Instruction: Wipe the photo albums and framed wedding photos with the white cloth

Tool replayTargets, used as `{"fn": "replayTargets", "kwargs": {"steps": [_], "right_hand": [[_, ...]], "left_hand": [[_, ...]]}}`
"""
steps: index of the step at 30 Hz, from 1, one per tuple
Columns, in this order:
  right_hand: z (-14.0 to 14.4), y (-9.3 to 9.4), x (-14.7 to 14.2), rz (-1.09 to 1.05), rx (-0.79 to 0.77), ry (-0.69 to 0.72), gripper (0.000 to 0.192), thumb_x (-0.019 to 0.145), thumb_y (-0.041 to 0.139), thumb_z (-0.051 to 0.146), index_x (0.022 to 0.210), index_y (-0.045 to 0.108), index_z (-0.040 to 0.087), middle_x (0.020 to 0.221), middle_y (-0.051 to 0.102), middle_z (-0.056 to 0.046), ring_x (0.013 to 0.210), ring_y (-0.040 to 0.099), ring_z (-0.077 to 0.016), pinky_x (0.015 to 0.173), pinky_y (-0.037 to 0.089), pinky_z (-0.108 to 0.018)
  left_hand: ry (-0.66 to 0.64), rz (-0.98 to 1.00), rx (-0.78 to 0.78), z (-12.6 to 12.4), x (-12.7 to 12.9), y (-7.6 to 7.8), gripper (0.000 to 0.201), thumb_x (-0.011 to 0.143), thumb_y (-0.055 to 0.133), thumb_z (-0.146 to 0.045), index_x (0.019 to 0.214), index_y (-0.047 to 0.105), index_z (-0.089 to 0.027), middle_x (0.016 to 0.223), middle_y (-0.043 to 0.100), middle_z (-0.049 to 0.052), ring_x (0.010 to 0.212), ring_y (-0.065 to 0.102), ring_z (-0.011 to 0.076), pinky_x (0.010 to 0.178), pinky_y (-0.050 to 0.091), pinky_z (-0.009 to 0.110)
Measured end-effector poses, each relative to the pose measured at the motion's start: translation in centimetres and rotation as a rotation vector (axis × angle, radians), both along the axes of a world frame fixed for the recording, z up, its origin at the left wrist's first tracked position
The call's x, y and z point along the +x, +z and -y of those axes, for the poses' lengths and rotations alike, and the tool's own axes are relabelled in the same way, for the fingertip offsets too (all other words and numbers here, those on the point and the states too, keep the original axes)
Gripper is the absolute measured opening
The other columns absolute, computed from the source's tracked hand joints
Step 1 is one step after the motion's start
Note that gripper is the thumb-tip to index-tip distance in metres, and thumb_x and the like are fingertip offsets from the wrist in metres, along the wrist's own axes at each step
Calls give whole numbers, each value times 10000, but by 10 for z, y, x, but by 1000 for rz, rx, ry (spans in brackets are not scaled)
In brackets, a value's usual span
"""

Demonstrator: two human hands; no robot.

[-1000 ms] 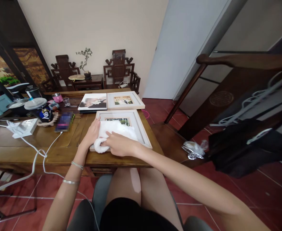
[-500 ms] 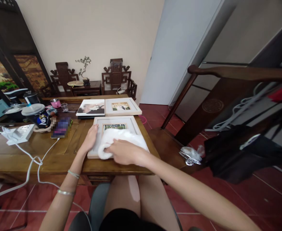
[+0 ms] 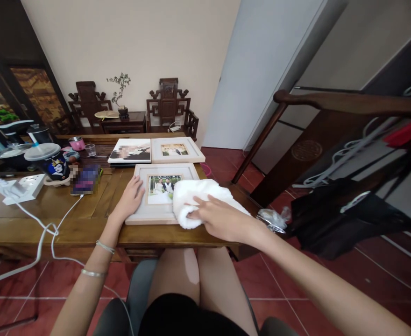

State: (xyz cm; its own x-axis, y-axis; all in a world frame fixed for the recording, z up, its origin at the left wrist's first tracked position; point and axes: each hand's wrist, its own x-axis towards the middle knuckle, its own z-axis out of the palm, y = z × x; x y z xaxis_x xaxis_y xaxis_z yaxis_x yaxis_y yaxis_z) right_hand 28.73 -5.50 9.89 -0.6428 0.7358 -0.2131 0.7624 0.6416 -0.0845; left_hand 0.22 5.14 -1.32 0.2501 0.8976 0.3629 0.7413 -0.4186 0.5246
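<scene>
Bench [image 3: 33, 219], left end: white power strip [image 3: 18, 188] with trailing cables, lidded cup [image 3: 49, 161], phone [image 3: 84, 178].

Centre: pale wooden picture frame [image 3: 156, 214] lying flat near the front edge, wedding photo behind glass. Two more framed pictures [image 3: 156, 150] just behind it.

Risk: frame close to the bench edge; a hard sideways push from the cloth likely to slide it off towards the floor. Glass likely to smear or crack under heavy pressure.

Left hand [image 3: 131, 198]: open, fingers spread flat, pressing on the frame's left border; nothing gripped.

Right hand [image 3: 219, 217]: loosely curled, palm down on a white cloth [image 3: 194, 196] bunched over the frame's right side and overhanging its edge.
</scene>
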Motion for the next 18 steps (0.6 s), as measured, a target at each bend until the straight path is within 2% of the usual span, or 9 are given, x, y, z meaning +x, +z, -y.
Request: {"fn": "replayTargets", "kwargs": {"steps": [3, 8, 11, 14, 18], "right_hand": [[-2, -2, 1, -39, 8, 34, 581, 696, 407, -68, 1133, 729, 140, 1272, 659, -161, 1332, 453, -344, 1022, 408, -517], [-8, -17, -45, -112, 67, 161, 599, 735, 425, -35, 1252, 666, 149, 1506, 472, -95, 1404, 359, -345, 1105, 335, -548], [-10, -21, -57, -120, 102, 182, 588, 752, 421, -26, 1255, 661, 161, 1512, 466, -72, 1414, 351, -333, 1128, 308, -560], [-7, -17, -37, -134, 106, 144, 577, 720, 423, -38, 1193, 695, 151, 1417, 571, -98, 1383, 402, -324, 1115, 337, -558], [5, -12, 12, -55, 92, -32, 554, 667, 432, -50, 1064, 757, 160, 1333, 632, -128, 1366, 440, -343, 1107, 354, -579]], "left_hand": [[1, -3, -35, 0, 1, -1, 571, 926, 458, -485, 1352, 542, -114, 1562, 360, 175, 1492, 228, 308, 1212, 202, 512], [-2, -19, -11, -2, -1, -4, 519, 960, 382, -386, 1362, 528, -93, 1556, 367, 182, 1494, 225, 291, 1217, 201, 495], [-18, -28, -1, -3, -4, -5, 489, 948, 366, -300, 1360, 531, -93, 1551, 377, 176, 1490, 241, 282, 1219, 207, 495], [-31, -24, 11, -5, -6, -7, 482, 929, 358, -244, 1355, 539, -112, 1554, 381, 152, 1488, 250, 266, 1223, 207, 490], [-46, -52, 8, -6, -8, -8, 497, 905, 361, -214, 1351, 547, -99, 1550, 385, 155, 1486, 254, 279, 1224, 207, 502]]}}
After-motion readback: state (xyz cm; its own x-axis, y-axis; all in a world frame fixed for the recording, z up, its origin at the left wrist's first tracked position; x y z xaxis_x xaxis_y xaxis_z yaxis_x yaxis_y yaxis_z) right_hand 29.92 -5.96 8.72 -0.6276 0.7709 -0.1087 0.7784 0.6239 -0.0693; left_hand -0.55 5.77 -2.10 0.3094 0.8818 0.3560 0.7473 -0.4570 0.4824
